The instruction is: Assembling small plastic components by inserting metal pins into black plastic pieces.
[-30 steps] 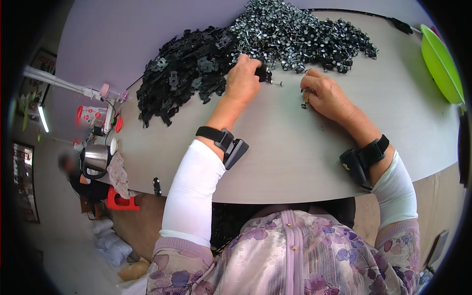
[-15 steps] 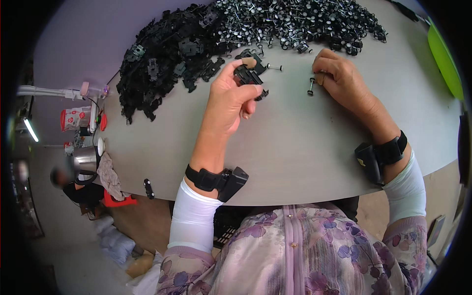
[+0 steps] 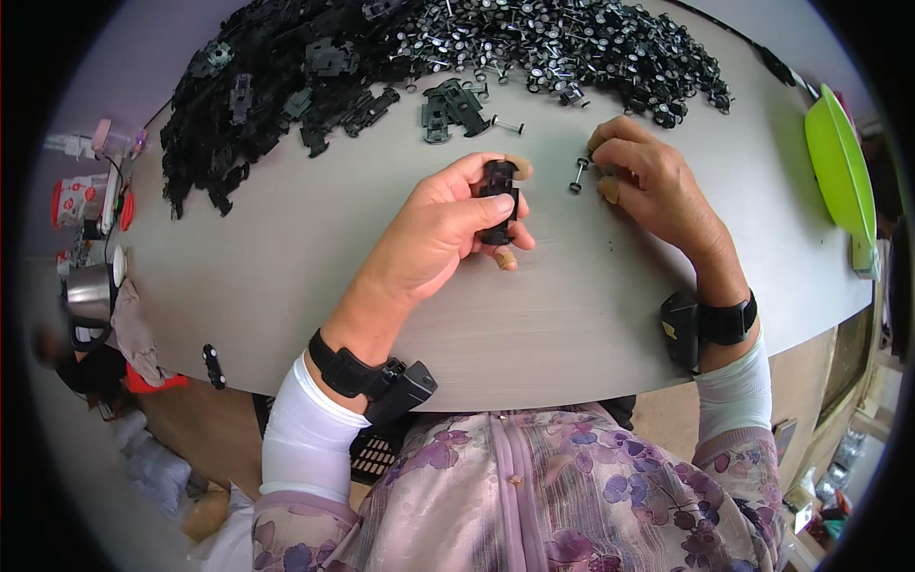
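Observation:
My left hand [image 3: 434,224] is closed around a black plastic toy-car chassis [image 3: 498,205], held upright over the middle of the table with the thumb across it. To the right, my right hand [image 3: 653,176] has its fingers bent, with thumb and forefinger apart. Just left of those fingertips is a small wheel axle [image 3: 579,175], a metal rod with a black wheel at each end. Whether the fingers touch it is hard to see. Beyond my left hand lie loose chassis pieces [image 3: 452,110], and beside them rests another axle [image 3: 507,125].
A large heap of black chassis [image 3: 276,86] covers the far left of the table, joining a heap of wheel axles [image 3: 572,48]. At the right edge stands a green plastic basin [image 3: 841,176]. A small black toy car [image 3: 213,367] sits near the left front edge.
My left hand has turned the chassis more upright and come nearer. My right thumb has moved away from the forefinger beside the axle. The whole view has shifted slightly.

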`<action>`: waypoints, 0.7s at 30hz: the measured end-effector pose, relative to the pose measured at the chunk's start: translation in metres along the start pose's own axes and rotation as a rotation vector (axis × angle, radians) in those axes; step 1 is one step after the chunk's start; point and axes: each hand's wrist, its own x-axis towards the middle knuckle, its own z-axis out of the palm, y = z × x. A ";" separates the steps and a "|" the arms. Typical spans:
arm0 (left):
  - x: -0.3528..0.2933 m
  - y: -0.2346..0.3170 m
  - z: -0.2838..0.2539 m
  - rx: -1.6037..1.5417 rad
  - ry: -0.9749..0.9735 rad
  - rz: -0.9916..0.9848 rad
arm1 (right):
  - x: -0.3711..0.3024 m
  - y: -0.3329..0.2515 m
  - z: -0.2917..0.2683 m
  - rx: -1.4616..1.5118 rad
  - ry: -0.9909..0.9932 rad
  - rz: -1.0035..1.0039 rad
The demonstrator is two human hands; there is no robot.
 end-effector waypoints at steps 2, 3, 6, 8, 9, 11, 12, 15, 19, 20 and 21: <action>0.001 0.002 -0.002 0.159 0.009 -0.046 | 0.000 -0.001 0.000 -0.017 -0.003 -0.037; 0.001 0.003 -0.001 0.150 0.018 -0.040 | -0.001 -0.004 -0.001 0.017 0.019 0.005; 0.000 0.004 0.000 0.196 0.053 -0.048 | -0.002 -0.022 -0.003 0.109 0.076 -0.047; 0.001 0.003 0.000 0.196 0.066 -0.085 | -0.002 -0.036 0.004 0.191 0.117 -0.186; 0.001 0.003 0.000 0.196 0.064 -0.087 | -0.001 -0.042 0.011 0.218 0.122 -0.235; 0.000 0.002 0.003 0.160 0.059 -0.104 | -0.001 -0.047 0.020 0.196 0.120 -0.307; 0.001 0.002 0.003 0.155 0.057 -0.107 | -0.001 -0.050 0.023 0.159 0.135 -0.330; 0.000 0.002 0.005 0.164 0.045 -0.089 | -0.002 -0.051 0.025 0.104 0.155 -0.367; -0.001 0.002 0.009 0.116 0.037 -0.120 | -0.004 -0.052 0.027 0.059 0.203 -0.407; -0.001 0.001 0.009 0.093 0.044 -0.122 | -0.004 -0.053 0.027 0.060 0.212 -0.414; -0.001 0.001 0.008 0.092 0.042 -0.122 | -0.004 -0.054 0.028 0.058 0.212 -0.413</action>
